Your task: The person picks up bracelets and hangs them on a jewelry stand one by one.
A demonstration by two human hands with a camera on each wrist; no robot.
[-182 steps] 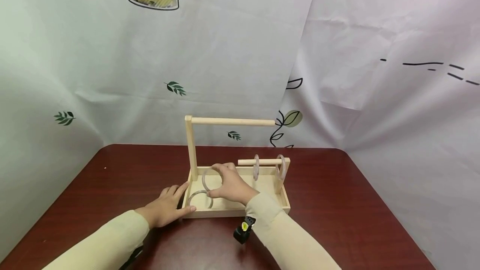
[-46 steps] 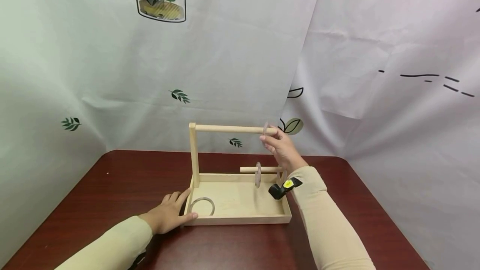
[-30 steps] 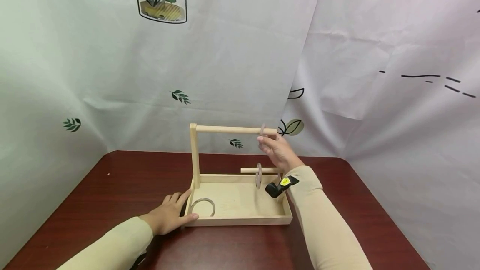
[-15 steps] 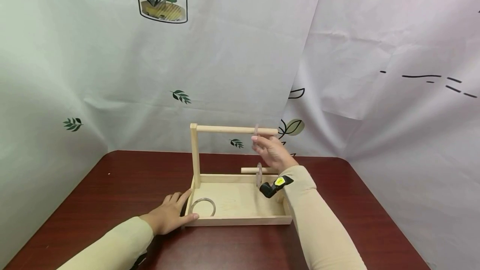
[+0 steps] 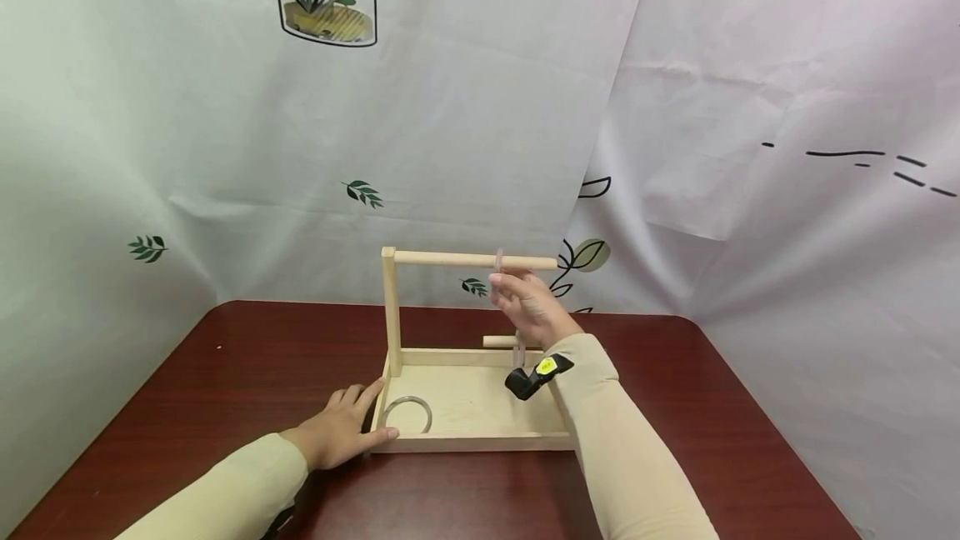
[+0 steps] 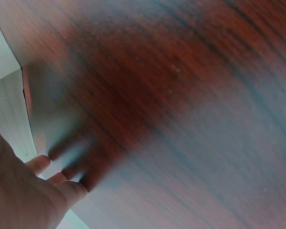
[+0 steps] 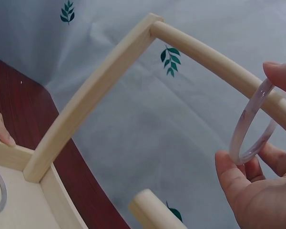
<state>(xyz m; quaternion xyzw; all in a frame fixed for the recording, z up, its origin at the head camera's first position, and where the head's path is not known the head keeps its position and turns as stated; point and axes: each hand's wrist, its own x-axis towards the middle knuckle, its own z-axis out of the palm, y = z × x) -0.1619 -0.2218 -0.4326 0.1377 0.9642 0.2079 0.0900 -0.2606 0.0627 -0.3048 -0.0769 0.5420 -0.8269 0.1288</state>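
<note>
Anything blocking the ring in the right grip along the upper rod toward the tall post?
Nothing visible: the ring, pinched by the right grip, encircles the upper rod, which is bare from there to the tall post.

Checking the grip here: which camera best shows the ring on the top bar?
The right wrist view: the ring looks large, looped around the bar. Head shows it small, partly hidden by the right hand; left wrist, not at all.
</note>
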